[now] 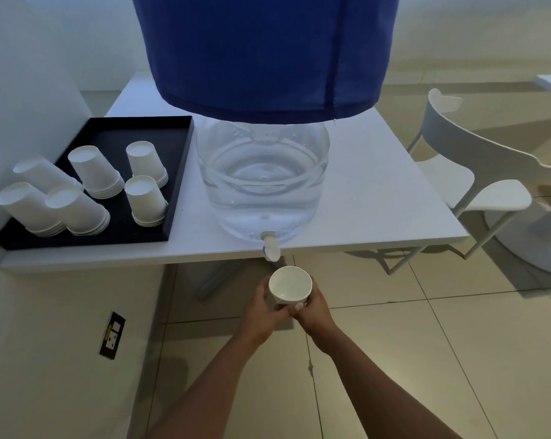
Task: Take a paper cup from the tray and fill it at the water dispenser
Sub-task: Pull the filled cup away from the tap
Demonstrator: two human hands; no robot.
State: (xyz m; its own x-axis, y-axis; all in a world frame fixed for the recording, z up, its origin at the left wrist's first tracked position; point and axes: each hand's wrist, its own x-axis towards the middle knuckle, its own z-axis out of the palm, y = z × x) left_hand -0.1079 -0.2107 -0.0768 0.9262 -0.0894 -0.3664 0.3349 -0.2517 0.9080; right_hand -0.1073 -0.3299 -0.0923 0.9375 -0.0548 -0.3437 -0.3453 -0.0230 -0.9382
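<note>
The paper cup (289,285) I hold at lower centre is plain white, like the cup stacks (80,188) on my black tray (172,185) at left. Above, a deep blue cloth cover (264,52) tops the clear dispenser bowl (263,182), on a white table (378,191) over beige floor tiles (426,343).

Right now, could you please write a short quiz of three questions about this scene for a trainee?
1. True or false: the paper cup is held by both the left hand and the right hand.
2. Where is the cup relative to the tap? A) on the table B) below the tap C) on the tray
3. How do the cup stacks stand on the black tray: upright or upside down?

Key: 1 true; 2 B; 3 upside down.
</note>
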